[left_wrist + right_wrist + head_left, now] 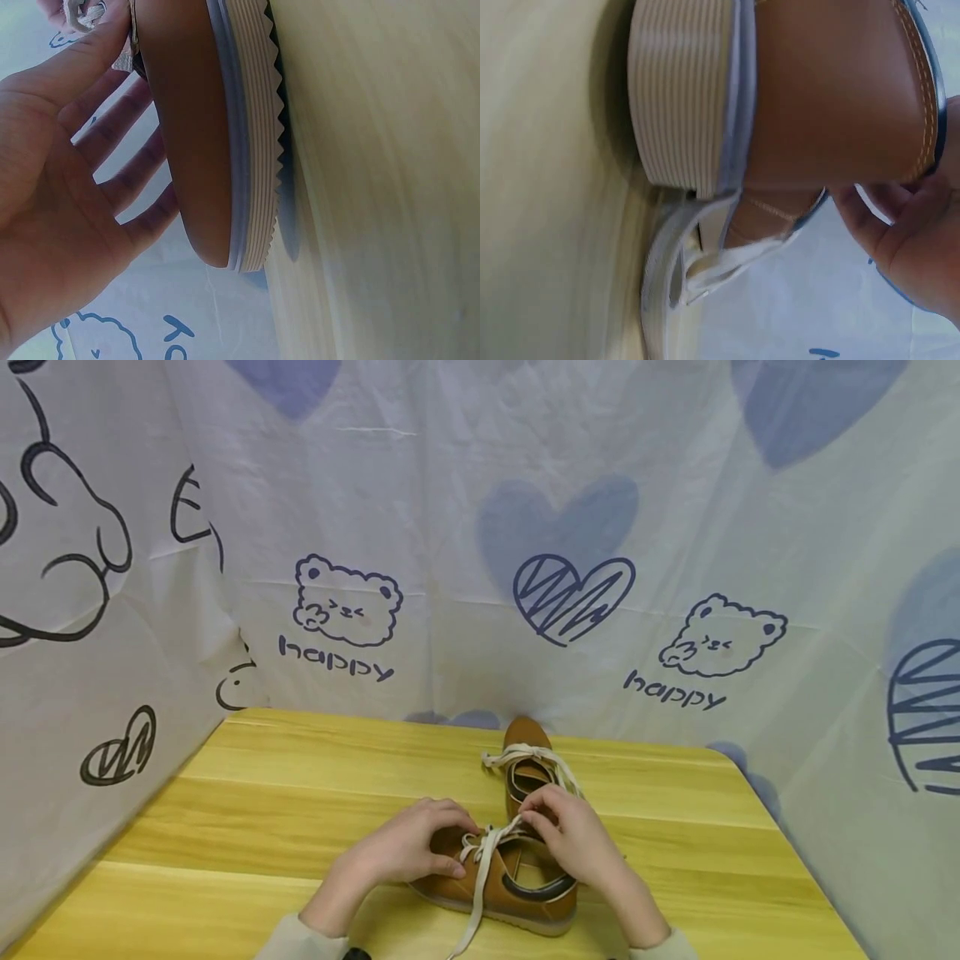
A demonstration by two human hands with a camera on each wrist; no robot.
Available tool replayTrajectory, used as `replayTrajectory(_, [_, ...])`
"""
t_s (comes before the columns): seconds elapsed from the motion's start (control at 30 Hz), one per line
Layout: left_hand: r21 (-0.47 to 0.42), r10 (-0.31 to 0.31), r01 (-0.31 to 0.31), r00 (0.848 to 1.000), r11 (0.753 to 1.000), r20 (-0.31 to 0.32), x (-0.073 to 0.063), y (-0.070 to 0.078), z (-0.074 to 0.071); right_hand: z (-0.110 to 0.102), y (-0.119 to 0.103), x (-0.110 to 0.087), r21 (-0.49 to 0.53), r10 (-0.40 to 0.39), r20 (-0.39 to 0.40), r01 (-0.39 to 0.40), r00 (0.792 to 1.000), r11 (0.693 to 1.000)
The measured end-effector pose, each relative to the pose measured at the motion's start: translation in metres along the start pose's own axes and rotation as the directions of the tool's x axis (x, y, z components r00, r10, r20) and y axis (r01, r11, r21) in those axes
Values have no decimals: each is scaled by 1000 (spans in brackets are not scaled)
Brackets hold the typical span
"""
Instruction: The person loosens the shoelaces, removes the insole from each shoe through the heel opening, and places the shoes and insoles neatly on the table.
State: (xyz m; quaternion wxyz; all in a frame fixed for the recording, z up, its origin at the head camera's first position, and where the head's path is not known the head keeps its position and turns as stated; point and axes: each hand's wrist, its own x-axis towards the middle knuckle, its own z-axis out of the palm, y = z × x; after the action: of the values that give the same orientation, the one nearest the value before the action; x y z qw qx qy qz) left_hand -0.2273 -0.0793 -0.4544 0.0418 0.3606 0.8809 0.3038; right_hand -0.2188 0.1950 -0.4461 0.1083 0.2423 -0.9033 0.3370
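A brown lace-up shoe (495, 893) lies sideways on the table, toe to the left, with a cream shoelace (483, 877) hanging down its near side. My left hand (408, 847) holds the shoe's front, thumb on the near side and fingers over the far side. In the left wrist view that hand (67, 172) curves around the brown toe (187, 150) above the ridged sole. Over the opening, my right hand (573, 831) pinches a raised length of lace. The right wrist view shows the heel (825, 97) partly hiding that hand (915, 232), so its fingertips are hidden there.
Directly behind stands a second brown shoe (525, 732), toe pointing away, its laces tied across the top and trailing right. The yellow wood-grain table (300, 760) meets a white printed cloth (450, 635) at the back and sides.
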Motion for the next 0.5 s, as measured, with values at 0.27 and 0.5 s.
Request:
replayTrajectory(0.27, [4,1,-1,1000,1000,5,0,-1,1,-5,9,-2,39,-11,141,6,990,999])
replayTrajectory(0.5, [2,2,-2,1000,1000,2,1,-2,2,-5,7,-1,57,-10,115,3,993,998])
